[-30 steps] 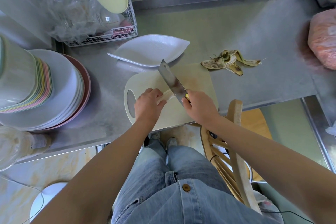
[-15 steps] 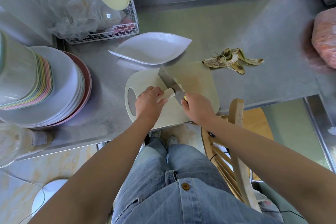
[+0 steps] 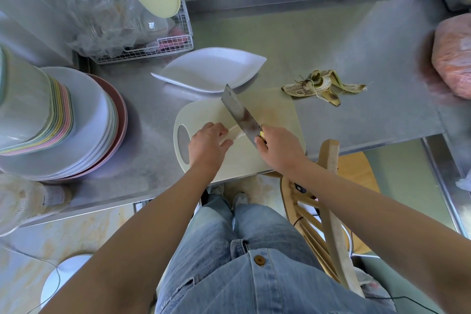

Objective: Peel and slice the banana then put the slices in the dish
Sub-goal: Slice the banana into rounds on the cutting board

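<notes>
A peeled banana (image 3: 233, 132) lies on the pale cutting board (image 3: 275, 109) at the counter's front edge. My left hand (image 3: 206, 144) holds the banana down, fingers curled over it. My right hand (image 3: 279, 146) grips the yellow handle of a cleaver (image 3: 239, 113), whose blade is raised and tilted over the banana's free end. Any cut slices are hidden behind the blade. The white leaf-shaped dish (image 3: 211, 69) stands just behind the board with nothing in it. The banana peel (image 3: 323, 86) lies to the right of the board.
Stacked plates (image 3: 84, 122) and a pile of pastel dishes (image 3: 30, 104) fill the counter's left. A wire rack (image 3: 153, 43) with plastic bags stands at the back left. A pink bag (image 3: 453, 56) sits at the right edge. A wooden chair (image 3: 328, 201) stands beside my right arm.
The cleaver came down onto the banana half a second ago and is now lifted again, its blade tilted up over the banana. My left hand stays on the banana.
</notes>
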Demonstrator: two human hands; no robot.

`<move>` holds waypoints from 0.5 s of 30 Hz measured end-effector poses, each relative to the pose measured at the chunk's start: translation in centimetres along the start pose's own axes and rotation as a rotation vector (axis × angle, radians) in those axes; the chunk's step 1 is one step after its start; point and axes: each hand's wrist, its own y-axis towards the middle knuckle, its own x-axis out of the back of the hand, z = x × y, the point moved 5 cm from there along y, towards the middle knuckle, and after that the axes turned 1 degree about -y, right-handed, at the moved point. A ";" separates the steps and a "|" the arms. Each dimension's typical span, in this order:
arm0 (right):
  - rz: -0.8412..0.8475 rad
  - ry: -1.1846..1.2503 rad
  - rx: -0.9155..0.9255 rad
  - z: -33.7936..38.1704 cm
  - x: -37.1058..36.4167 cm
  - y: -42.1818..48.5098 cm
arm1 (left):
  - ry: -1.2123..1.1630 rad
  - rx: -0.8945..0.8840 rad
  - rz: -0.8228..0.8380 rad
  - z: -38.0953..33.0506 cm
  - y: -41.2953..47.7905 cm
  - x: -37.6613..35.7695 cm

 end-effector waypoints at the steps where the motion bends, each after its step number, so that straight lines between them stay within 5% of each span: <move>1: 0.003 0.000 -0.002 0.0 0.0 0.1 | 0.000 0.000 0.001 0.0 0.0 0.0; 15: 0.046 -0.001 -0.037 -0.6 -1.9 -0.4 | -0.018 0.005 -0.003 0.2 0.0 0.0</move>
